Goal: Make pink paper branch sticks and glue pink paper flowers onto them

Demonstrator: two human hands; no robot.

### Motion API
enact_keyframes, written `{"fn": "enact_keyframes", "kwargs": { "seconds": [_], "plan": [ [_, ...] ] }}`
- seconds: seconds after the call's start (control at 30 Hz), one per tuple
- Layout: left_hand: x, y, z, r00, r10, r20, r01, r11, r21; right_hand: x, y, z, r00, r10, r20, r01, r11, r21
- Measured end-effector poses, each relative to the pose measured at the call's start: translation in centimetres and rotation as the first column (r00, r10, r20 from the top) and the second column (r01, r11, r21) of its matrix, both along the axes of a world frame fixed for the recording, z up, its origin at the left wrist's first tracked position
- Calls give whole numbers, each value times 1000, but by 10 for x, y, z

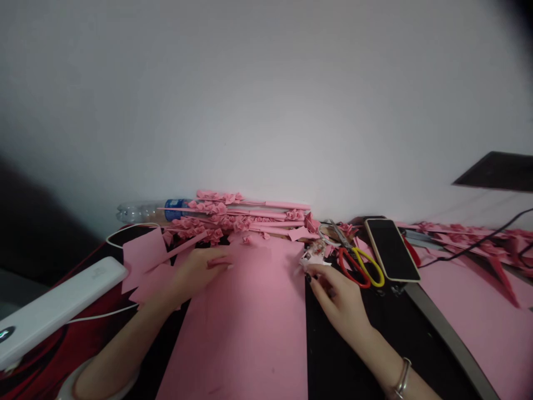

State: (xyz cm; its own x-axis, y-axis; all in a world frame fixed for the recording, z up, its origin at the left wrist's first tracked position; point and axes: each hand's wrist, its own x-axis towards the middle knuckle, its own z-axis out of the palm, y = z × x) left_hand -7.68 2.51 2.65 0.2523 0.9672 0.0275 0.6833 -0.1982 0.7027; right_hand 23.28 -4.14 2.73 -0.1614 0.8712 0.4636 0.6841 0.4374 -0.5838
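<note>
The left hand (200, 273) is pinched on a small pink piece (219, 260) over the upper left of a large pink sheet (250, 328). The right hand (339, 294) is apart from it, fingertips at a crinkled pale wrapper (314, 254) by the sheet's right edge; whether they grip it cannot be told. Red-and-yellow scissors (351, 249) and a phone (392, 250) lie rightward. Pink paper flowers (241, 223) lie beyond the sheet.

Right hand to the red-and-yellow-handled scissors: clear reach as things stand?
Probably yes: the right hand is close to the scissors, with nothing visible blocking the way. Its fingertips are at a small pale item, though; whether they hold it is unclear.
</note>
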Motion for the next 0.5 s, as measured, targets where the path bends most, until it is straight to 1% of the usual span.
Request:
{"fn": "enact_keyframes", "kwargs": {
  "seconds": [0.1,0.2,0.3,0.4,0.5],
  "plan": [
    [6,-4,3,987,-57,148,63,997,-38,-8,-4,-5,999,-1,-47,-4,993,-118],
    [9,-7,5,973,-36,229,55,996,-77,-15,-7,-7,997,-8,-81,-9,977,-212],
    [9,-8,9,954,57,293,-29,995,-99,-21,-7,-8,992,34,-119,-69,950,-305],
    [4,-8,14,949,143,281,-126,989,-79,-25,-6,-9,977,89,-196,-157,919,-362],
    [-1,-6,17,944,193,267,-186,981,-53,-25,-5,-11,976,85,-199,-156,915,-371]
  ]
}}
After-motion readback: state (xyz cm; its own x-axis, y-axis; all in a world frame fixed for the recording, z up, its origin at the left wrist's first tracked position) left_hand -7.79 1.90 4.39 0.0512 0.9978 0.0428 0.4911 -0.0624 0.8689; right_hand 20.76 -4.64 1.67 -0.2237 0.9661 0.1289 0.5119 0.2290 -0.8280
